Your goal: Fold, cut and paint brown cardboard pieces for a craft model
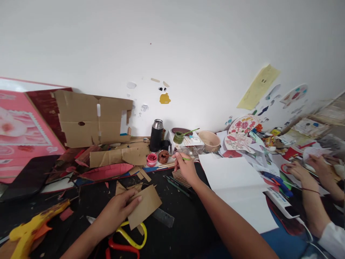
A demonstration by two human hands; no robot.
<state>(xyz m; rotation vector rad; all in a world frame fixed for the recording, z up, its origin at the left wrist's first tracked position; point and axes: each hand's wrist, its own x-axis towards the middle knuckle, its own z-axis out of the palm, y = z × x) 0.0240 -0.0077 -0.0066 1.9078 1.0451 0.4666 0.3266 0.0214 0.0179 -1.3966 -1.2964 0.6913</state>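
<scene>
My left hand [121,207] grips a flat rectangular piece of brown cardboard [147,207], thumb on top, above the dark tabletop. Yellow-and-red-handled scissors [132,235] lie just below that cardboard. In a pinch, my right hand [185,167] has a thin green-handled paintbrush [185,159]; its tip is hard to make out near the jar of brown paint [163,156]. Beside that jar is a jar of pinkish-red paint [152,159]. A jar of green paint [178,137] stands behind, with another brush [192,131] resting in it.
A yellow glue gun [40,219] lies at left. A black thermos [156,135] and a bowl [209,140] stand by the wall. White paper [234,180] spreads right of my arm. Another person's hands [299,172] work at far right. Cardboard scraps [115,156] pile at back left.
</scene>
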